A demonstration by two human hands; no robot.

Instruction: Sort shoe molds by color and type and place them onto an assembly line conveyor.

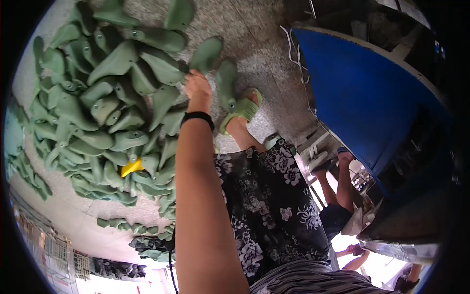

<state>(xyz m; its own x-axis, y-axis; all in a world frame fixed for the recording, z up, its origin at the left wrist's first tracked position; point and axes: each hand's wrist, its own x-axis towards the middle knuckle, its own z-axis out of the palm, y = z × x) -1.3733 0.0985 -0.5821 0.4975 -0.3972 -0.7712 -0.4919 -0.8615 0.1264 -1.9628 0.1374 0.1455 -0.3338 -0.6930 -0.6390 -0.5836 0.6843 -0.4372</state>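
Reaching up from the lower edge is my left arm, with a black band at the wrist. My left hand (pixel 198 87) is closed, its fingers curled at the near end of a green shoe last (pixel 206 55). The fingertips are partly hidden, and the pointed end of a neighbouring shoe last (pixel 161 66) comes close to them. Just right of the hand, one more green shoe last (pixel 226 83) lies on the floor. To the left spreads a large heap of green shoe lasts (pixel 98 105), with a yellow piece (pixel 132 168) among them. My right hand is out of view.
My foot in a green slipper (pixel 252 104) stands beside the lasts on the speckled floor (pixel 262 54). A big blue panel (pixel 362 93) with a white cord fills the right. At lower right are another person's legs (pixel 338 186) and a hand (pixel 351 250) with a dark object.
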